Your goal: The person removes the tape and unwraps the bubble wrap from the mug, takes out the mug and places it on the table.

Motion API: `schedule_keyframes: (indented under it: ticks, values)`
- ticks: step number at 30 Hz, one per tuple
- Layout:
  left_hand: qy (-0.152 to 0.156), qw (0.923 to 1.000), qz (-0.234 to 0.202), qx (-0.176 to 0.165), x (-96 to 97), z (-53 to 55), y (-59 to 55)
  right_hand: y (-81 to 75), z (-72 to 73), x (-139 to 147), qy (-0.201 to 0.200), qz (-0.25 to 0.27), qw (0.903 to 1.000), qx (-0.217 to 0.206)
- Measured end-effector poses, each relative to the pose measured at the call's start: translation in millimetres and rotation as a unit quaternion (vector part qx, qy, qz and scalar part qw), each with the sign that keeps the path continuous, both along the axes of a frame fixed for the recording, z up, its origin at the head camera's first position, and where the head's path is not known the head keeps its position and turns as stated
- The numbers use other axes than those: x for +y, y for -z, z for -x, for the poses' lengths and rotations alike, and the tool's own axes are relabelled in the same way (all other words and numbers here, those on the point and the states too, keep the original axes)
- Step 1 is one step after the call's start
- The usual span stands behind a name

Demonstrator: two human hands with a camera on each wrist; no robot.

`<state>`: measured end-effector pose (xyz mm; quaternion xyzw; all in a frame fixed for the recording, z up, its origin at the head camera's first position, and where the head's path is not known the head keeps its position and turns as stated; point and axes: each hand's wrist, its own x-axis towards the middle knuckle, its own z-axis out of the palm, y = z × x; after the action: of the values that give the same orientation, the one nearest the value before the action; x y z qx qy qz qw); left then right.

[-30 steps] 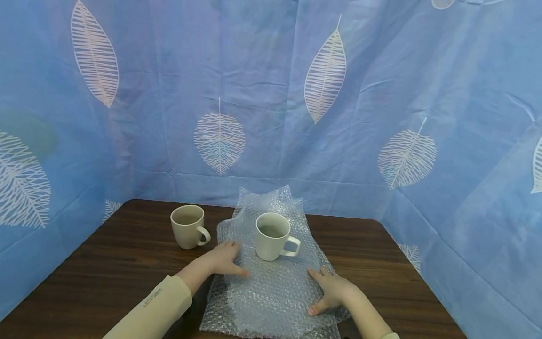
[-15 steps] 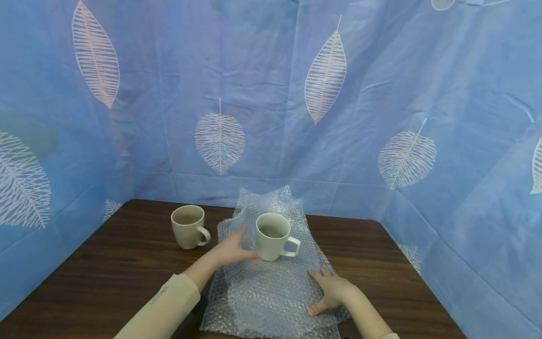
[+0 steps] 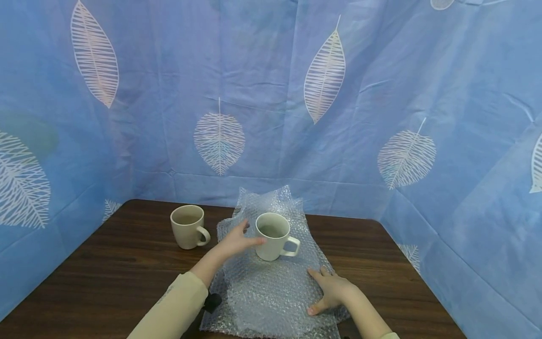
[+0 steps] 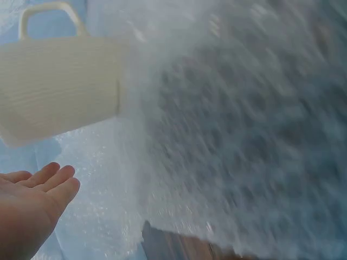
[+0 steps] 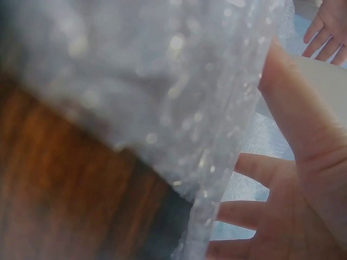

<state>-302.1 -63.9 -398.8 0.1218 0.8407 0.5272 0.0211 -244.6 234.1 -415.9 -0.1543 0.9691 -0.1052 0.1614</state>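
Note:
A pale mug [image 3: 267, 248] stands upright on a sheet of bubble wrap [image 3: 271, 296], its handle pointing right. At the mug's left side is my left hand [image 3: 235, 241], thumb and fingers spread apart, the thumb overlapping the mug in the head view. In the left wrist view, a gap shows between the fingers [image 4: 62, 187] and the mug [image 4: 59, 86]. My right hand [image 3: 333, 291] rests with spread fingers on the right edge of the bubble wrap. The right wrist view shows its fingers extended along the blurred wrap [image 5: 162, 70].
A second, beige mug [image 3: 185, 233] stands on the dark wooden table [image 3: 106, 268] left of the wrap. A small black object [image 3: 212, 302] shows beneath the left sleeve. Behind and beside the table hangs a blue leaf-patterned cloth [image 3: 262, 94].
My left hand has lifted from the left part of the bubble wrap and moved right and up to the mug's side. The right hand and both mugs have stayed in place.

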Motion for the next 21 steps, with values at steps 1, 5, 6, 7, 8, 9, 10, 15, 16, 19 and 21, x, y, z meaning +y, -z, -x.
schedule_keyframes:
  ticks: [1, 5, 6, 7, 8, 9, 10, 15, 16, 19, 21]
  values:
    - [-0.002, 1.0, -0.007, 0.0, 1.2, 1.0, -0.5, 0.1, 0.2, 0, -0.001, -0.001, 1.0, 0.001]
    - [-0.007, 0.9997, -0.025, 0.003, 6.2, 3.0, -1.7, 0.1, 0.5, 0, -0.002, -0.003, 1.0, 0.003]
    - [-0.008, 0.9995, -0.029, 0.002, 7.5, 3.1, -2.0, 0.1, 0.5, 0, -0.002, -0.003, 1.0, 0.003]
    - [-0.009, 0.9994, -0.033, 0.001, 8.7, 3.2, -2.3, 0.1, 0.6, -1, -0.001, -0.003, 1.0, 0.002]
    - [-0.011, 0.9992, -0.037, -0.001, 9.8, 3.3, -2.5, 0.1, 0.7, -1, 0.0, -0.004, 1.0, 0.001]
    - [-0.012, 0.999, -0.043, -0.001, 10.9, 3.5, -2.4, 0.1, 0.7, -1, 0.0, -0.004, 1.0, 0.001]
    - [-0.015, 0.9988, -0.047, -0.004, 11.9, 3.9, -2.0, 0.2, 0.8, -1, 0.001, -0.004, 1.0, 0.0]
    - [-0.02, 0.9967, -0.078, -0.009, 16.1, 7.8, 3.9, 0.7, 1.0, 0, 0.003, -0.005, 1.0, 0.0]
    - [-0.021, 0.9964, -0.082, -0.008, 16.9, 8.4, 5.3, 0.8, 0.8, 0, 0.003, -0.005, 1.0, 0.0]
    - [-0.02, 0.9954, -0.093, -0.005, 19.0, 9.6, 8.9, 0.6, 0.2, 0, 0.004, -0.004, 1.0, 0.001]
    - [-0.016, 0.9943, -0.105, -0.005, 20.3, 9.8, 10.9, 0.3, -0.2, 0, 0.004, -0.002, 1.0, 0.001]
